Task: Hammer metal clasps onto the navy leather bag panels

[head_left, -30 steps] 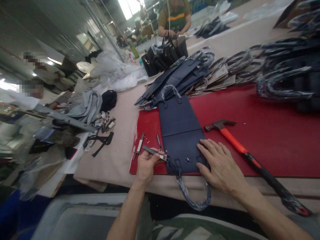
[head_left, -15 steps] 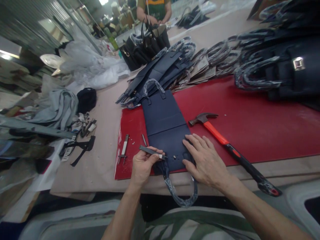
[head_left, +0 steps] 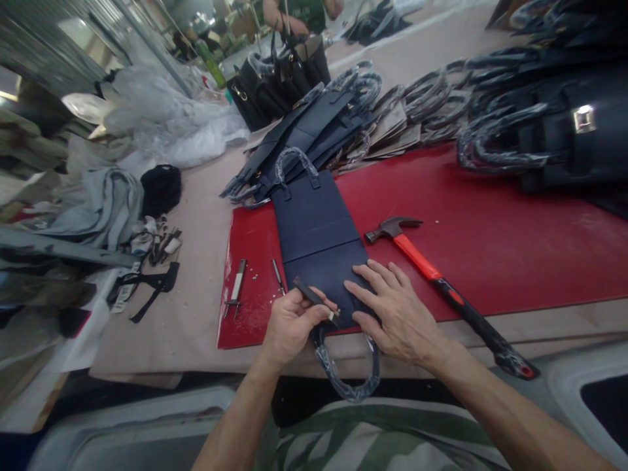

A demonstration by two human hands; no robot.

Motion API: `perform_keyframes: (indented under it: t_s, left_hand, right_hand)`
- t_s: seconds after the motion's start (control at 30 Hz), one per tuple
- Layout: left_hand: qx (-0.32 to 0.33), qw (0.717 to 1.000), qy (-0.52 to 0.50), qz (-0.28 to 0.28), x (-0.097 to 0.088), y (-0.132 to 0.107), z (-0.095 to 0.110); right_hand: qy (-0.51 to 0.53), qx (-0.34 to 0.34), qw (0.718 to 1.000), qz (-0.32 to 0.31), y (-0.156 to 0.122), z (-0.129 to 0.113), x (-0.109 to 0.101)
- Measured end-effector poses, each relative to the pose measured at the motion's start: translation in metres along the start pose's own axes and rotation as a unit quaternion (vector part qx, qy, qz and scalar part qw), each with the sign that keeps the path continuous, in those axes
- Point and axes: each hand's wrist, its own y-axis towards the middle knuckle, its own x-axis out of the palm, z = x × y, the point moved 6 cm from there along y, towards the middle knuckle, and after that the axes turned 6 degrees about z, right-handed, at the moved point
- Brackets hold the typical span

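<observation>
A flat navy bag panel point(head_left: 316, 229) lies on a red mat point(head_left: 490, 229), its wrapped handle point(head_left: 346, 373) hanging over the table's near edge. My left hand point(head_left: 289, 324) is closed round a thin dark punch tool point(head_left: 314, 297), whose tip rests near the panel's lower left corner. My right hand point(head_left: 392, 311) lies flat and open on the panel's lower right part, pressing it down.
A hammer point(head_left: 432, 275) with an orange and black handle lies right of my right hand. Two small metal tools point(head_left: 236, 288) lie on the mat's left. Stacks of navy panels point(head_left: 318, 124) and finished bags point(head_left: 554, 124) fill the back. A person point(head_left: 299, 13) works at the far end.
My left hand has tilted the punch tool and brought its tip closer to the panel's corner. My right hand shifted slightly left on the panel. The view has swung a little.
</observation>
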Motion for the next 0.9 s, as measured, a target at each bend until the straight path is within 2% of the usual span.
perform_keyframes:
  t_s: [0.07,0.17,0.27,0.5,0.63,0.67,0.73,0.83,0.9]
  left_hand:
    - [-0.008,1.000,-0.023,0.010,-0.006,0.000,-0.004]
    - [0.009,0.997,-0.019,0.069,-0.014,0.002,-0.007]
    - [0.037,0.995,0.007,0.098,-0.014,0.004,-0.008]
    - [0.036,0.994,-0.003,0.101,-0.013,0.009,-0.013]
    - [0.030,0.994,-0.008,0.104,-0.013,0.009,-0.014]
    - [0.029,0.994,-0.011,0.105,-0.013,0.009,-0.014]
    - [0.029,0.994,-0.016,0.108,-0.013,0.009,-0.013]
    - [0.020,0.994,-0.016,0.102,-0.012,0.008,-0.011]
    - [0.017,0.996,-0.019,0.088,-0.009,0.006,-0.009]
  right_hand:
    - [0.017,-0.016,1.000,0.002,-0.002,0.001,0.000]
    - [0.035,-0.025,0.999,0.002,-0.003,0.003,-0.001]
    - [0.040,-0.033,0.999,-0.002,-0.003,0.002,-0.001]
    - [0.040,-0.045,0.998,-0.034,-0.003,-0.019,-0.001]
    - [0.160,-0.071,0.980,-0.095,-0.008,-0.032,-0.003]
    - [0.198,-0.071,0.974,-0.088,-0.008,-0.031,-0.005]
    - [0.230,-0.036,0.973,-0.012,-0.005,-0.018,-0.011]
    - [0.151,0.020,0.980,0.131,-0.002,0.003,-0.017]
    - [0.086,0.016,0.986,0.145,0.000,0.004,-0.013]
